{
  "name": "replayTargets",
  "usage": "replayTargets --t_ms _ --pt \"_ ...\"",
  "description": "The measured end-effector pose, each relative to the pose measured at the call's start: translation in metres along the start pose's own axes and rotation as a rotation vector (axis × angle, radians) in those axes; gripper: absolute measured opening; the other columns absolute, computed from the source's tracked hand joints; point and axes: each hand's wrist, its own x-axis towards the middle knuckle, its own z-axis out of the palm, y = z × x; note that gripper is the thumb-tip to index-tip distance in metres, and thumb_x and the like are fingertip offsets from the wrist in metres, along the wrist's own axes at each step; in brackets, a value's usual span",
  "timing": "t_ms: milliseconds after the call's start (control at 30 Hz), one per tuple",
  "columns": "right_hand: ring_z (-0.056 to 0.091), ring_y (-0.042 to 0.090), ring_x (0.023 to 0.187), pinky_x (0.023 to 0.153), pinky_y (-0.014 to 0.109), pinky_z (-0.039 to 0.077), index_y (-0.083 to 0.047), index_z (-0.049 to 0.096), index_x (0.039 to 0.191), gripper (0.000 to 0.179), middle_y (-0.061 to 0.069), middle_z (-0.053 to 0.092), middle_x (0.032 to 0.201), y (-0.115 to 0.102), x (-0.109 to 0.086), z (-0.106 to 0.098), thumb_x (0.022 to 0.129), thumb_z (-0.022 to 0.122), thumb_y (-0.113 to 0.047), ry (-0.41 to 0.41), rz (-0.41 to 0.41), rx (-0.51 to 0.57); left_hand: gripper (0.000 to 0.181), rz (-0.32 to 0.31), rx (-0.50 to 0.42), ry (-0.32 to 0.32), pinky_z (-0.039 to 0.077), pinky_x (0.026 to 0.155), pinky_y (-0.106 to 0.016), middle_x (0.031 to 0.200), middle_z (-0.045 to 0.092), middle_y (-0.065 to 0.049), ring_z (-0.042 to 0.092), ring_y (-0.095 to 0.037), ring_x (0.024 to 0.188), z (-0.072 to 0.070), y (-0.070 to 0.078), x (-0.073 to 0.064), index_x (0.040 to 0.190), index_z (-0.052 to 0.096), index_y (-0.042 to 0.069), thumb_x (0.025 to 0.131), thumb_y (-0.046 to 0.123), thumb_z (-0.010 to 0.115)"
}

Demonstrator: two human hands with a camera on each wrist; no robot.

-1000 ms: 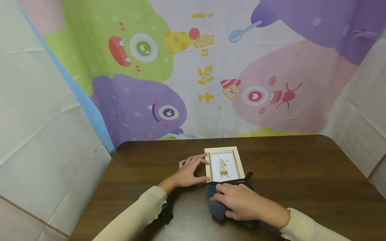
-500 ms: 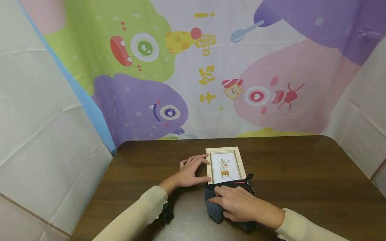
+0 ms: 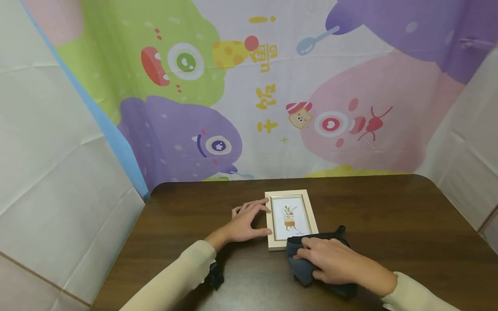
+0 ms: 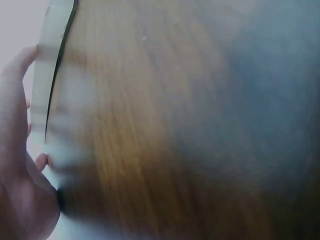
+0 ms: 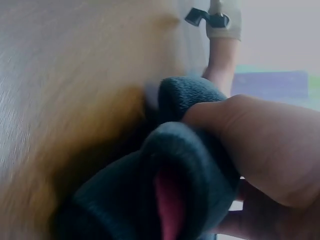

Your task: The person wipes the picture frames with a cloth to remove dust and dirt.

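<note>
A small cream photo frame (image 3: 274, 216) with a plant picture lies flat on the dark wooden table (image 3: 389, 224). My left hand (image 3: 256, 221) rests beside it, spread fingers and thumb touching the frame's left edge; in the left wrist view the frame's edge (image 4: 50, 75) runs along that hand (image 4: 20, 150). My right hand (image 3: 317, 255) grips a bunched dark grey cloth (image 3: 300, 270) at the frame's lower right corner. The right wrist view shows the cloth (image 5: 190, 175), with a pink patch inside, held under curled fingers (image 5: 260, 140).
A colourful cartoon-monster backdrop (image 3: 253, 95) hangs behind the table's far edge. White sheets (image 3: 58, 172) close in both sides. A dark wrist strap (image 3: 213, 274) sits on my left sleeve. Bare wood stretches to the right of the frame.
My right hand slid the cloth to the right, off the frame's bottom edge to its lower right corner, uncovering that edge. The left hand and frame stayed put.
</note>
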Motion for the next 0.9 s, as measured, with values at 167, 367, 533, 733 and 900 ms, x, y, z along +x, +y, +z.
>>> replayTargets --t_ms 167,367,533,733,900 --pt "0.076 0.023 0.105 0.07 0.035 0.058 -0.029 0.076 0.128 0.044 0.004 0.074 0.126 0.012 -0.015 -0.007 0.09 0.093 -0.016 -0.05 0.055 0.017 0.063 -0.001 0.008 -0.001 0.021 0.116 -0.08 0.185 0.038 0.001 0.037 -0.048 0.165 -0.002 0.004 0.0 0.144 0.061 0.029 0.097 0.068 0.077" --pt "0.075 0.026 0.107 0.075 0.04 0.059 -0.035 0.074 0.121 0.045 0.0 0.072 0.123 0.022 -0.023 -0.014 0.087 0.096 -0.015 -0.094 0.114 0.054 0.063 -0.002 0.025 0.006 0.022 0.115 -0.079 0.185 0.038 0.003 0.038 -0.045 0.165 0.001 -0.001 0.001 0.145 0.061 0.032 0.097 0.071 0.075" --pt "0.077 0.029 0.115 0.08 0.044 0.063 -0.034 0.074 0.123 0.045 0.004 0.074 0.13 0.023 -0.024 -0.012 0.088 0.097 -0.018 -0.091 0.087 0.022 0.064 0.009 0.01 0.007 0.021 0.114 -0.08 0.185 0.039 0.001 0.038 -0.048 0.163 0.0 0.001 0.001 0.144 0.061 0.029 0.097 0.069 0.076" --pt "0.058 0.004 0.085 0.063 0.027 0.047 -0.028 0.076 0.125 0.045 -0.01 0.063 0.105 0.017 -0.019 -0.004 0.087 0.097 -0.019 0.002 -0.031 -0.022 0.062 -0.003 0.03 0.013 0.022 0.117 -0.077 0.185 0.037 0.005 0.038 -0.043 0.165 0.002 -0.004 0.001 0.145 0.06 0.033 0.097 0.069 0.076" --pt "0.049 0.0 0.081 0.056 0.024 0.041 -0.023 0.077 0.127 0.043 -0.01 0.059 0.102 0.012 -0.008 0.004 0.088 0.095 -0.019 0.055 -0.111 -0.047 0.064 0.011 0.028 0.01 0.022 0.115 -0.079 0.185 0.038 0.003 0.038 -0.047 0.164 0.001 -0.002 0.001 0.146 0.06 0.031 0.098 0.072 0.073"
